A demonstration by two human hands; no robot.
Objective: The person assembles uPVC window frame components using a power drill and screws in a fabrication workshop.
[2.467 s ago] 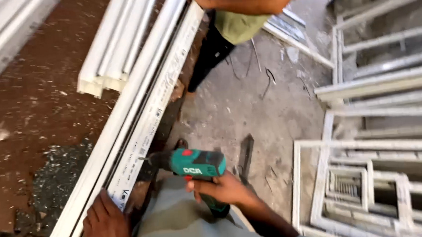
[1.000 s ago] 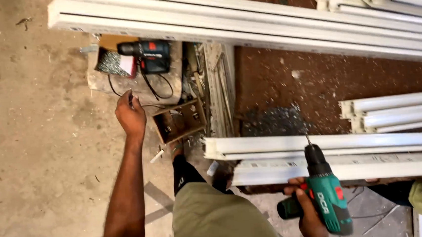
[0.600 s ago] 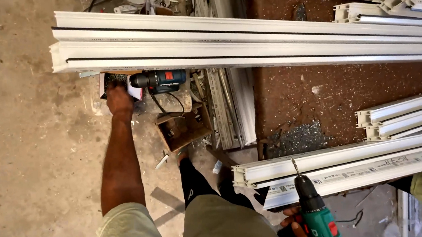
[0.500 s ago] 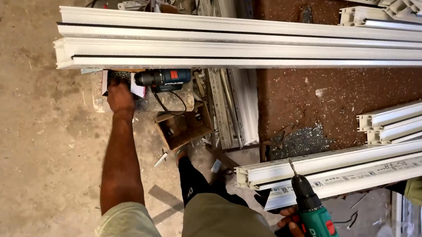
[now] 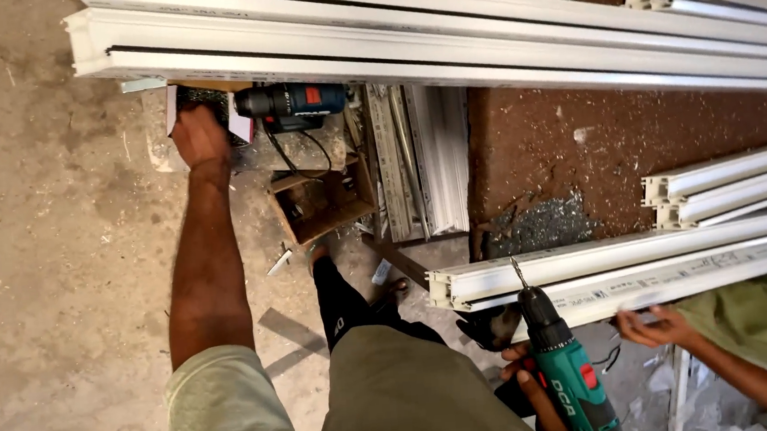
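My left hand (image 5: pixel 201 134) is stretched far out to the floor, at a small pale box (image 5: pixel 238 127) just left of a dark blue drill (image 5: pixel 296 102). Its fingers are hidden under the end of a long white plastic profile (image 5: pixel 390 48), so what they touch is unclear. My right hand (image 5: pixel 533 392) grips a green cordless drill (image 5: pixel 567 374) near my knee, its bit pointing up at the cut end of another white profile (image 5: pixel 585 269) lying on the brown table.
Another person's hand (image 5: pixel 648 326) rests on the near profile at the lower right. An open wooden box (image 5: pixel 324 203) and short white offcuts (image 5: pixel 420 154) lie on the concrete floor. More profiles (image 5: pixel 728 184) lie on the brown table (image 5: pixel 557 127), with swarf.
My left hand has reached further out, from the wooden box to the small box beside the blue drill. The green drill in my right hand has stayed low at the right.
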